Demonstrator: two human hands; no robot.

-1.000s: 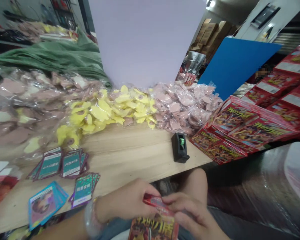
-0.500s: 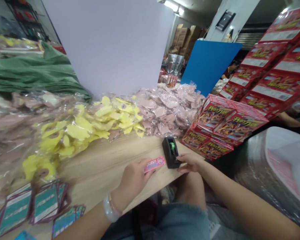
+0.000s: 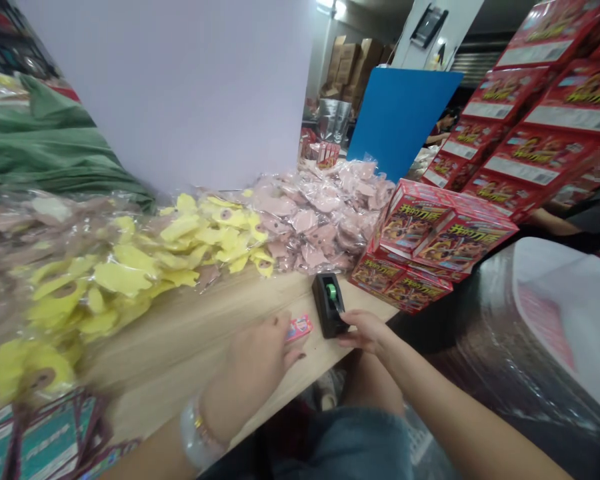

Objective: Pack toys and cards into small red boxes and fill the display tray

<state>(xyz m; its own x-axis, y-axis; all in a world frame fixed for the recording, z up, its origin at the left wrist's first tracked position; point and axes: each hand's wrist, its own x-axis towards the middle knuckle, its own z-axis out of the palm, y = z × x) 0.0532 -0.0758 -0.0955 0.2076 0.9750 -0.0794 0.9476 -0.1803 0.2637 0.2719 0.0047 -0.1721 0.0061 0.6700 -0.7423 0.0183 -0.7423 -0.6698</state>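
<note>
My left hand (image 3: 257,357) lies on the light wooden table (image 3: 180,353), its fingertips pinching a small pink printed strip (image 3: 299,328). The hand is blurred, so the grip shows only faintly. A black tape dispenser (image 3: 329,305) with a green core stands upright close by. My right hand (image 3: 365,332) rests against the dispenser's near side, with nothing visible in its fingers. The two hands are a short distance apart, the dispenser and strip between them.
Plastic bags of yellow pieces (image 3: 125,267) and pink pieces (image 3: 320,217) line the table's far side. Red printed boxes (image 3: 414,247) are stacked at the right. Trading cards (image 3: 45,440) lie at lower left. A co-worker's arm (image 3: 555,223) shows beyond the boxes.
My hands have left the red packet they held together and moved forward over the table. The left now has the pink strip, and the right is at the dispenser. The view has swung.
</note>
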